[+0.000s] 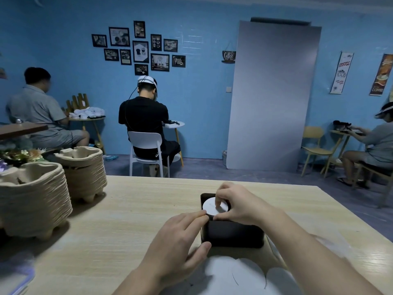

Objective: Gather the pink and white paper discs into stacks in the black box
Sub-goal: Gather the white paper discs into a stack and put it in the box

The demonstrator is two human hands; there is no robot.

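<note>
A black box (231,234) stands on the wooden table (131,209) in front of me. A white paper disc (209,205) lies on top inside the box. My right hand (236,202) reaches over the box, fingertips pinching the disc from above and thumb at its near edge. My left hand (182,237) rests against the box's left side, index finger touching the disc's left edge, thumb at the box's lower corner. Several loose white discs (240,275) lie on the table just before the box, partly under my arms. No pink disc is visible.
Two stacks of brown pulp cup trays (36,199) (85,169) stand at the table's left. A flower arrangement (19,155) sits behind them. Other people sit at small tables along the blue wall beyond the table's far edge.
</note>
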